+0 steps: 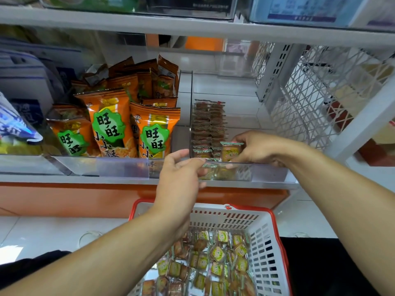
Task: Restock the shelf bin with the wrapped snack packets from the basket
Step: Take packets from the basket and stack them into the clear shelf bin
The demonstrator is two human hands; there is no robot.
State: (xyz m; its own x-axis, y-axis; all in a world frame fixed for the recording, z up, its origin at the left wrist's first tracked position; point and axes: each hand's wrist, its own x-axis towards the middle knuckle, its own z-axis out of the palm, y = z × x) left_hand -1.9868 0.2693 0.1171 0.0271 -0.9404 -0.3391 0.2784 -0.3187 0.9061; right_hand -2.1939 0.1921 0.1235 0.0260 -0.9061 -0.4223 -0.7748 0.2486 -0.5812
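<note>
A clear shelf bin [267, 174] holds rows of small wrapped snack packets [208, 129] standing on edge. My right hand [258, 148] reaches into the bin from the right and pinches one green-and-orange packet [230, 152] upright beside the front rows. My left hand [181, 174] is at the bin's front left corner, fingers curled against the clear front wall by the foremost packets [210, 166]. Whether it holds one is unclear. Below, a red-rimmed white basket [263, 231] contains several loose packets [218, 255].
Left of the bin stands another clear bin of tall orange snack bags [106, 124]. A white lattice shelf panel [310, 99] rises at the right. An upper shelf board [192, 26] hangs close overhead. The back half of the target bin [224, 86] holds nothing.
</note>
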